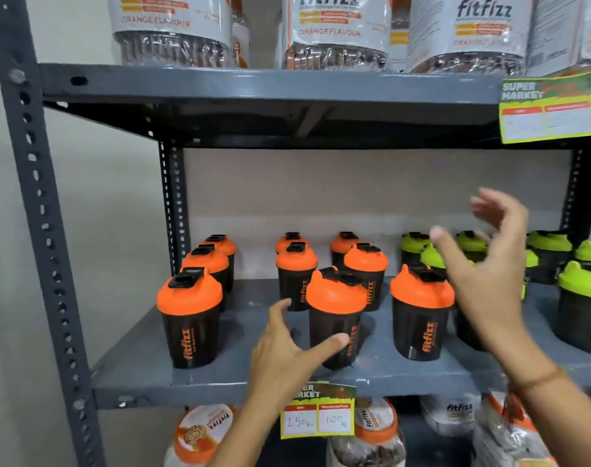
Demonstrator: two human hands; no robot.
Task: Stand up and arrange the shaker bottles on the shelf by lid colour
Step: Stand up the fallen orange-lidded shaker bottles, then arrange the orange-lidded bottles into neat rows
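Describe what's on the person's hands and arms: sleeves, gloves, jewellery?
Both forearms are bare in view: no sleeves, no gloves. The right hand has a thin brownish band at the wrist. The left hand shows nothing worn. No rings visible on the fingers.

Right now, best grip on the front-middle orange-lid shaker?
Probably wrap the black body below the orange lid, coming from the front-left, where the open left hand is. It stands upright, tapered cup; the domed lid and flip cap look slippery.
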